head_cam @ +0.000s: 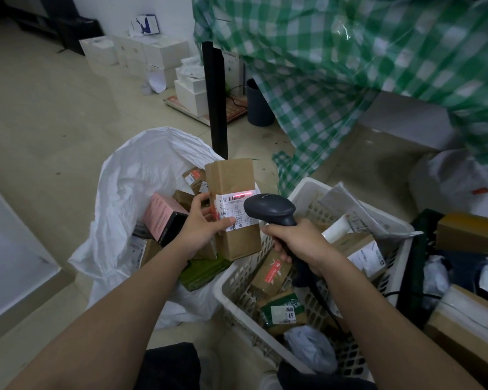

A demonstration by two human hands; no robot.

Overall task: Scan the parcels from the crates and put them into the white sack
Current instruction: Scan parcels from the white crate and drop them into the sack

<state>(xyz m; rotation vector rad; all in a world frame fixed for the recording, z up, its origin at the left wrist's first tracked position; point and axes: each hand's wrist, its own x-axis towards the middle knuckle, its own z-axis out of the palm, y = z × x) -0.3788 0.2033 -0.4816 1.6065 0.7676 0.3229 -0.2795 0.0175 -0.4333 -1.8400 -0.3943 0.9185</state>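
My left hand grips a tall brown cardboard parcel upright above the white sack. Its white shipping label faces me, and a red scan line lies across the barcode. My right hand holds a black handheld scanner by its handle, the head pointing at that label from just to the right. The sack is open and holds several parcels, among them a pink and black box. The white plastic crate on the right holds several more parcels.
A green checked plastic sheet hangs over a table with a black leg. White boxes are stacked on the floor behind. A grey bin stands near the leg. More boxes and bags crowd the right side.
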